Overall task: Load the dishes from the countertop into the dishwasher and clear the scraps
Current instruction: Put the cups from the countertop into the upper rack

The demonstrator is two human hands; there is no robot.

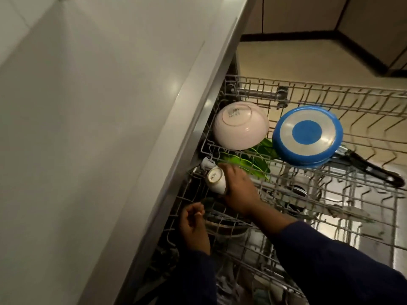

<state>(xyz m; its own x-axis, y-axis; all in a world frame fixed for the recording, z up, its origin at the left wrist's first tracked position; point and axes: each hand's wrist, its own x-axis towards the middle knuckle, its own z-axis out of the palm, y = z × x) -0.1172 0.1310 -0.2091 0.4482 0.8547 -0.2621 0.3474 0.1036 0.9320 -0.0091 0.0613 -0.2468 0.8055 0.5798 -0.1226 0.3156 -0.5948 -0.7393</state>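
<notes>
My right hand (237, 190) grips a small white cup (216, 181), held upside down over the front left part of the pulled-out upper rack (343, 186). My left hand (193, 223) is loosely closed at the rack's left edge, fingertips near the wires; whether it grips anything is unclear. Farther back in the rack, a pinkish white bowl (241, 125) lies upside down. A blue frying pan (307, 136) with a black handle sits bottom up to its right. A green item (255, 159) shows beneath them.
The pale countertop (88, 106) and its edge overhang the dishwasher on the left. The lower rack (242, 271) with dim dishes shows through the wires. Beige floor (308, 62) and dark skirting lie beyond.
</notes>
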